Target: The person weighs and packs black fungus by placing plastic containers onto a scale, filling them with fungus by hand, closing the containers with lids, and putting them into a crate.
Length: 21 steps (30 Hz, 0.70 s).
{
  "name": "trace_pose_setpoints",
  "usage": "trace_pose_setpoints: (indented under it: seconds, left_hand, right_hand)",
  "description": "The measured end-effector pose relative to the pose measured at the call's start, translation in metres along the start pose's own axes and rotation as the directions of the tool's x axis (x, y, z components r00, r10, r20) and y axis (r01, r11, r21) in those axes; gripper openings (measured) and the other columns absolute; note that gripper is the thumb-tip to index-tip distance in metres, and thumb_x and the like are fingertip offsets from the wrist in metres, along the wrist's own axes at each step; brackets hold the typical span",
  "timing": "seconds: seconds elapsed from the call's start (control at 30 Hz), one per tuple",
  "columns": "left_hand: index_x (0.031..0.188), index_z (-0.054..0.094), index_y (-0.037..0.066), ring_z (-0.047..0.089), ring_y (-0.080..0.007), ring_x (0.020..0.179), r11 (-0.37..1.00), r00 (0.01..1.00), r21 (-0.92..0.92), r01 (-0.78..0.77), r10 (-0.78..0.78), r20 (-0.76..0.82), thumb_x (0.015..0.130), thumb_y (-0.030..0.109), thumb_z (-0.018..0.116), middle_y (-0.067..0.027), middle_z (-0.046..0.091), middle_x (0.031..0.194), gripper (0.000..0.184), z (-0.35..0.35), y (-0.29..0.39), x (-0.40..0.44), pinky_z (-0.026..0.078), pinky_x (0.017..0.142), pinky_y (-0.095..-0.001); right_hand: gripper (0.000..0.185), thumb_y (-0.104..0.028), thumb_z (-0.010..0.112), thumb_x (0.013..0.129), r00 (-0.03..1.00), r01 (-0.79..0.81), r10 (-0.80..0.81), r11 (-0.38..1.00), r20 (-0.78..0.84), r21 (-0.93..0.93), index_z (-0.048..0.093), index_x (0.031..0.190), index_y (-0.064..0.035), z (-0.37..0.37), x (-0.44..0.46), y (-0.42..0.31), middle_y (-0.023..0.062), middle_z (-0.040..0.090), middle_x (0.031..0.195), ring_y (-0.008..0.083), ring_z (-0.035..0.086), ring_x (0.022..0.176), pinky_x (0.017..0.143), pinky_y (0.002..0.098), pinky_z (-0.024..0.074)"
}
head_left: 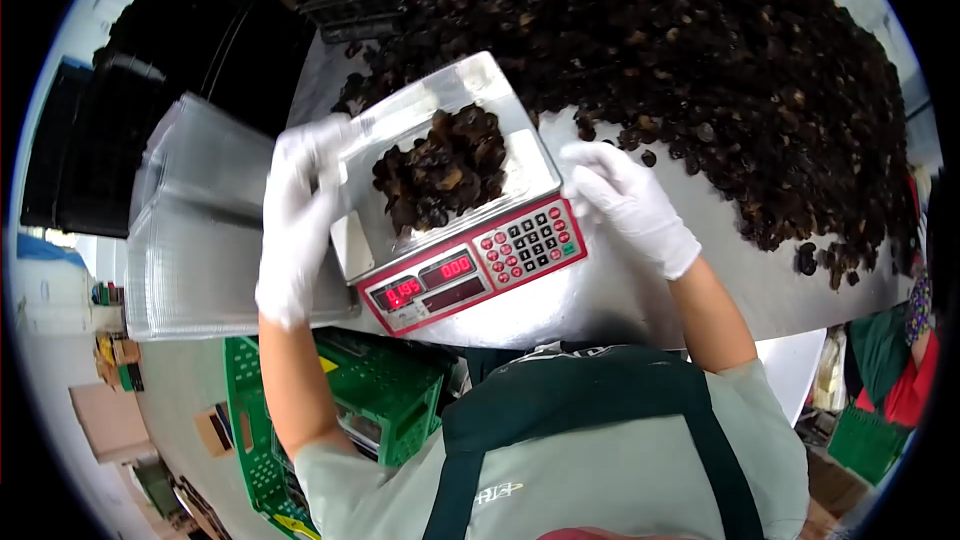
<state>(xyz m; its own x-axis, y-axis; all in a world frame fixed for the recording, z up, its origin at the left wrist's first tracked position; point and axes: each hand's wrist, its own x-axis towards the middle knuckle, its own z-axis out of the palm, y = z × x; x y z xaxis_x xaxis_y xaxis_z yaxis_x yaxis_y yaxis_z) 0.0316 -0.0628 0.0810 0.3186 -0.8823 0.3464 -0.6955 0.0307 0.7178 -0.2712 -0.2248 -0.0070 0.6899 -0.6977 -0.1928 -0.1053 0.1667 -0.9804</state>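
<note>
At the bottom of the frame, the person wears a grey-green shirt (pixel 590 470) under a dark green apron (pixel 580 390). To the left, below the edge of the shiny metal tabletop (pixel 625 305), sits a perforated green plastic crate (pixel 245 410). In the centre, on the tabletop, stands a red-trimmed weighing scale (pixel 480 265) with keys and lit red digits. Over its platform, a clump of dark brown, ruffled pieces (pixel 440 170) lies in a clear plastic tray (pixel 405 105).

The white-gloved left hand (pixel 303 195) is at the tray's left side, its fingers bent; blur hides whether they pinch the rim. The white-gloved right hand (pixel 625 198) is just beside the scale's right edge, fingers loosely curled together, holding nothing visible.

Left of the scale are stacked clear plastic trays (pixel 195 260). Beyond, a large heap of similar dark pieces (pixel 640 40) spreads across the upper right, with black plastic crates (pixel 205 50) at upper left.
</note>
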Motion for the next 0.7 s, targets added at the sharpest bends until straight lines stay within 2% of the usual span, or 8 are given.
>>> trace_pose_setpoints:
  seconds: [0.07,0.1,0.17,0.23,0.27,0.37,0.43,0.7]
  left_hand:
    - [0.133,0.069,0.012,0.061,-0.028,0.105,0.917,0.985,0.381,-0.117,0.057,0.164,0.083,-0.012,0.058,-0.0129,0.06,0.112,0.056,-0.007,0.004,-0.029,0.05,0.094,-0.0349]
    - [0.134,0.068,0.009,0.06,-0.0244,0.102,0.917,0.983,0.398,0.017,-0.088,0.161,0.089,-0.011,0.058,-0.0113,0.059,0.108,0.051,0.001,0.009,-0.046,0.049,0.094,-0.031]
    - [0.14,0.062,0.006,0.058,-0.0193,0.097,0.944,0.942,0.221,0.244,-0.285,0.179,0.097,-0.007,0.057,-0.0085,0.057,0.106,0.045,0.019,0.017,-0.062,0.047,0.094,-0.0258]
    - [0.147,0.055,0.004,0.056,-0.0151,0.095,0.987,0.977,0.066,0.148,-0.156,0.143,0.103,-0.002,0.055,-0.0062,0.057,0.105,0.045,0.028,-0.003,-0.073,0.044,0.094,-0.0227]
    - [0.152,0.05,0.006,0.056,-0.0154,0.097,0.95,0.948,-0.084,0.302,-0.29,0.129,0.103,-0.001,0.054,-0.0063,0.059,0.11,0.05,0.034,-0.003,-0.074,0.045,0.098,-0.0243]
    - [0.163,0.026,0.012,0.056,-0.0044,0.074,0.717,0.814,-0.398,0.572,-0.557,0.166,0.104,0.007,0.054,-0.008,0.069,0.101,0.066,0.036,0.002,-0.067,0.047,0.066,-0.0175]
    - [0.164,0.016,0.01,0.06,-0.0091,0.068,0.644,0.782,-0.46,0.611,-0.58,0.228,0.099,0.004,0.057,-0.0069,0.068,0.087,0.077,0.031,-0.019,-0.057,0.045,0.054,-0.0203]
    - [0.163,0.012,0.01,0.065,-0.0151,0.061,0.467,0.757,-0.668,0.58,-0.611,0.23,0.092,-0.007,0.062,-0.0126,0.072,0.087,0.088,0.028,0.016,-0.103,0.053,0.058,-0.0237]
  right_hand:
    - [0.059,-0.029,0.059,0.106,0.994,-0.039,0.045,0.998,0.099,-0.057,0.037,0.155,-0.0056,0.008,0.01,-0.018,0.0043,0.069,0.1,0.0079,0.064,0.079,0.066,0.0212,0.0522]
    - [0.064,-0.026,0.055,0.108,0.984,-0.063,0.074,0.995,0.159,-0.074,0.027,0.161,-0.0043,0.014,0.014,-0.028,0.0041,0.069,0.097,0.0086,0.066,0.079,0.065,0.0213,0.0531]
    - [0.068,-0.024,0.056,0.107,0.979,-0.067,0.078,0.996,0.191,-0.06,0.023,0.162,-0.0039,0.023,0.024,-0.024,0.005,0.069,0.096,0.009,0.066,0.075,0.061,0.0209,0.0532]
    - [0.072,-0.023,0.057,0.106,0.968,-0.067,0.079,0.996,0.239,-0.056,0.018,0.163,-0.0036,0.031,0.034,-0.014,0.006,0.069,0.095,0.0094,0.067,0.072,0.058,0.0206,0.0532]
    - [0.074,-0.021,0.059,0.105,0.964,-0.098,0.089,0.995,0.25,0.022,0.018,0.163,-0.003,0.035,0.038,-0.008,0.0067,0.069,0.094,0.0096,0.067,0.069,0.054,0.0204,0.0531]
    - [0.074,-0.011,0.061,0.099,0.967,-0.16,0.13,0.979,0.22,0.124,0.023,0.162,-0.0021,0.042,0.045,-0.01,0.0082,0.069,0.091,0.0105,0.067,0.064,0.05,0.0198,0.0546]
    - [0.066,-0.007,0.057,0.098,0.95,-0.181,0.126,0.968,0.285,0.175,0.032,0.159,-0.0013,0.039,0.05,-0.012,0.0084,0.069,0.091,0.0107,0.068,0.064,0.051,0.0196,0.0551]
    - [0.062,0.001,0.056,0.088,0.997,-0.073,0.064,0.968,0.046,0.242,0.047,0.149,0.0003,0.063,0.001,-0.013,0.0077,0.067,0.079,0.008,0.057,0.055,0.048,0.0205,0.0457]
